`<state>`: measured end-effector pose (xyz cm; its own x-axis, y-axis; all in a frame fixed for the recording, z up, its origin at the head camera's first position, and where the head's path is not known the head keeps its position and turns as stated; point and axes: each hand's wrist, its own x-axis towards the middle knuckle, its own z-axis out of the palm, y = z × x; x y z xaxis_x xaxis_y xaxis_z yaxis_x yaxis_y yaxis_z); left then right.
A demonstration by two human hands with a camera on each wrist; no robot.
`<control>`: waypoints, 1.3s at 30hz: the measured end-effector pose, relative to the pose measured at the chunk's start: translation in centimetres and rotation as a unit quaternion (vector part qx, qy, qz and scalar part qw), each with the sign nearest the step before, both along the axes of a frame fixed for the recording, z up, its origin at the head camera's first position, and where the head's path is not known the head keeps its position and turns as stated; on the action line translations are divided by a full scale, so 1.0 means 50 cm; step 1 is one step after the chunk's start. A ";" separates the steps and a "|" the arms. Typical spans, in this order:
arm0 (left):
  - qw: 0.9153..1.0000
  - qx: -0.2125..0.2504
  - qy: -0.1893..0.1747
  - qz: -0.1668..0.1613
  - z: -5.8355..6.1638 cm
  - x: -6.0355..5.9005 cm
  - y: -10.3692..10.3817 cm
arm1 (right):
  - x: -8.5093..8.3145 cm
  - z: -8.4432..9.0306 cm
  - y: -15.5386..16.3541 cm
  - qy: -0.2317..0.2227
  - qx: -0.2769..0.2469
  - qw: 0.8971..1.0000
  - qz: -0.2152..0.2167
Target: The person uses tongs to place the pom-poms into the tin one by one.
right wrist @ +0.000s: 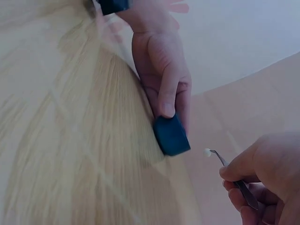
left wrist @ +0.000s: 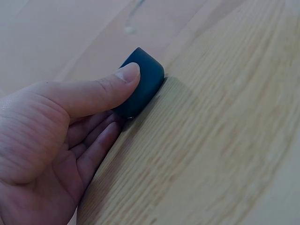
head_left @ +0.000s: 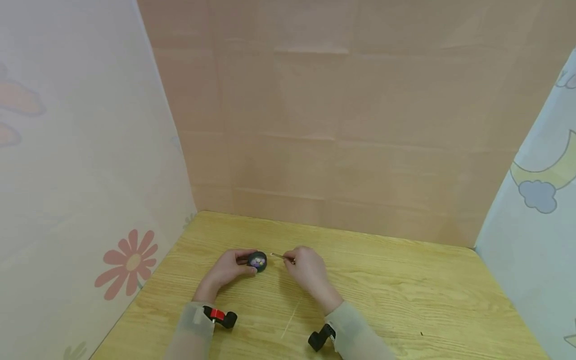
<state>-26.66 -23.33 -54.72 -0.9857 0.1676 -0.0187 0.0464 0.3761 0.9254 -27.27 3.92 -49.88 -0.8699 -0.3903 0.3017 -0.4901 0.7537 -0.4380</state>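
In the head view my left hand point(head_left: 227, 267) grips a small dark round container point(head_left: 264, 266) at its side. Purple, yellow and white bits point(head_left: 258, 262) lie inside it. The left wrist view shows the thumb on the container's teal wall point(left wrist: 149, 78), its base against the tabletop. To the right, my right hand point(head_left: 308, 270) pinches a pair of slim, bent-tipped tweezers point(right wrist: 244, 193). A tiny whitish bead-like piece point(right wrist: 207, 153) sits at their tip, beside the container and apart from it. Some fingers of both hands are hidden behind what they hold.
The wood-grain tabletop point(head_left: 405, 290) ends at a tan back wall point(head_left: 337, 150). Patterned panels stand at the left point(head_left: 90, 175) and right point(head_left: 531, 250). A tiny dark speck point(head_left: 421, 333) lies on the table's right part. Each wrist carries a black camera mount.
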 end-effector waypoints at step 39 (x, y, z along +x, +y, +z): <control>1.000 -0.003 0.002 -0.003 0.008 0.005 -0.001 | 0.008 0.001 0.042 -0.016 -0.010 1.000 -0.016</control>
<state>-26.43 -23.36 -54.35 -0.9849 0.1725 -0.0164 0.0514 0.3814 0.9230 -26.88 6.02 -49.81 -0.8915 -0.3554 0.2810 -0.4507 0.7595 -0.4691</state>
